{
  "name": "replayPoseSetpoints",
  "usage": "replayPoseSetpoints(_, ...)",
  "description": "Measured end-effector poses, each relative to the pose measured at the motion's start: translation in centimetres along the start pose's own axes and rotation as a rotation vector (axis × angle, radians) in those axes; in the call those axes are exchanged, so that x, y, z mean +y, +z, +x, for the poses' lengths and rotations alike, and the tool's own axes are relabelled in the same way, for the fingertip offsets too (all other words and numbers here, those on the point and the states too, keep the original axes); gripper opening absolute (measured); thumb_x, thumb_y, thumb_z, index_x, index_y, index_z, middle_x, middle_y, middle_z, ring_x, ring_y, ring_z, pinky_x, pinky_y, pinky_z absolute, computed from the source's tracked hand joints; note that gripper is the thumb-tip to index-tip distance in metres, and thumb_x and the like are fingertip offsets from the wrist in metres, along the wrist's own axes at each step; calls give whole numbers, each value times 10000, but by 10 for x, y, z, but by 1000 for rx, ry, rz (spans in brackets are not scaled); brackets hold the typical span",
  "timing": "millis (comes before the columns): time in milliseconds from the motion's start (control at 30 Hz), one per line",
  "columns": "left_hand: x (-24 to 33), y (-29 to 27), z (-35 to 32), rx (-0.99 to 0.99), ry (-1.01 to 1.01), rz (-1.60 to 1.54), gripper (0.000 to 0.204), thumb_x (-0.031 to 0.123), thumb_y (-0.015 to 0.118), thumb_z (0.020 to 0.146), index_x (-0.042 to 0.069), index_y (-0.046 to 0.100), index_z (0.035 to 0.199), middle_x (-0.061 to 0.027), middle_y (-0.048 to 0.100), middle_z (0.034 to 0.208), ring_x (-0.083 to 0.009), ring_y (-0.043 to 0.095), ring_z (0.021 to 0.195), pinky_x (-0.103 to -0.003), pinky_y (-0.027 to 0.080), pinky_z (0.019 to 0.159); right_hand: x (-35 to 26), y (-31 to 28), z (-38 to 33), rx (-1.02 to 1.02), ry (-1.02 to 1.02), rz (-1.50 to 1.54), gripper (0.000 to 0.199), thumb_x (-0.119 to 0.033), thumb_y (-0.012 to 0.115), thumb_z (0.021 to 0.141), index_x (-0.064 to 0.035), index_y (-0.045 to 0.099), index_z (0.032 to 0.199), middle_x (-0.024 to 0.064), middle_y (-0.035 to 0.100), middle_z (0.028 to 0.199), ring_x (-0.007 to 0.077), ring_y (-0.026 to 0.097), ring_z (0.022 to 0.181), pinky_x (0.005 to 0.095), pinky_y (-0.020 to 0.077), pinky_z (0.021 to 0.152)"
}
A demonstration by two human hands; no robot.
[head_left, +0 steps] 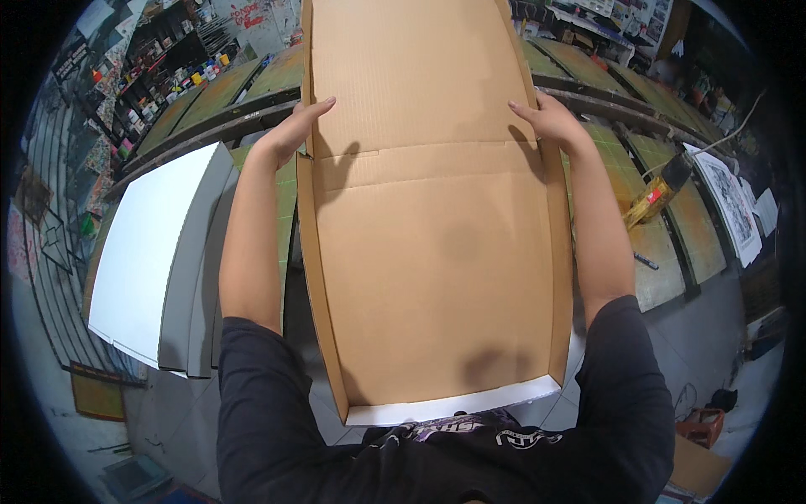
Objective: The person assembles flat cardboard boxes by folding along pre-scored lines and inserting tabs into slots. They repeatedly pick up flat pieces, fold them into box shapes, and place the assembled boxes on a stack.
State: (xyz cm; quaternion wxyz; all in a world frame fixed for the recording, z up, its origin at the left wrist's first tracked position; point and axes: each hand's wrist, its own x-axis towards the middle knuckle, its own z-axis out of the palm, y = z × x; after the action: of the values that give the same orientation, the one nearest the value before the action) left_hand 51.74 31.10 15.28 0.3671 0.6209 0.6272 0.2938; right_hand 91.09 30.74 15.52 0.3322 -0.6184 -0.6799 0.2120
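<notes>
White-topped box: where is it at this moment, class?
In the head view, the white-topped box is at the left, beside the left forearm and left of the open cardboard box.

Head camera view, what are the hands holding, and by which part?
An open cardboard box: the left hand and right hand grip its opposite side edges, near a crease across it.

Here's pale lettering (527, 439) across my black shirt (537, 470), over on the right, with a purple-and-white print (449, 427) just left of it, creased and half folded away; and far off to the left, red writing (246, 14) scrawled on the wall (277, 32)! Now right, a red label (655, 195) on my yellow-and-black tool (641, 211), its wording too small to make out.
</notes>
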Motion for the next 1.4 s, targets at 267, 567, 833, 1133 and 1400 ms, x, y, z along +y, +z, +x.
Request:
replayPoseSetpoints(267,-13,-4,-35,-97,342,-464,863,377,586,859,76,51,1466,-147,168,1498,-232,181,1377,-386,183,1105,14,-11,-30,110,-87,255,510,-296,624,871,-48,490,1296,101,562,1244,184,516,1138,297,375,968)
replayPoseSetpoints(567,-63,4,13,31,159,-499,514,75,525,891,31,337,1368,-145,505,1271,-228,570,1061,-352,480,883,75,11,6,-4,82,609,420,-146,541,907,-29,444,1299,118,589,1149,197,582,1021,328,489,828)
replayPoseSetpoints(833,-176,38,76,-111,-234,-998,393,177,589,861,-27,501,1185,-150,620,1082,-269,631,913,-415,533,755,170,52,34,-199,484,1029,342,-184,482,933,15,453,1210,161,587,1019,256,618,943,409,551,790)
replayPoseSetpoints(1133,-151,57,11,258,-173,-187,452,277,641,806,-51,579,1112,-137,637,1035,-204,613,922,-297,466,784,148,64,-14,140,252,281,494,-389,643,806,29,628,1071,112,645,989,191,591,869,320,472,748)
replayPoseSetpoints(1400,-184,80,37,250,-94,80,328,135,636,747,-43,626,1022,-182,660,966,-271,635,889,-339,482,763,144,85,-14,-53,204,-144,413,-160,663,701,32,631,1066,194,656,1008,283,635,947,339,487,807)
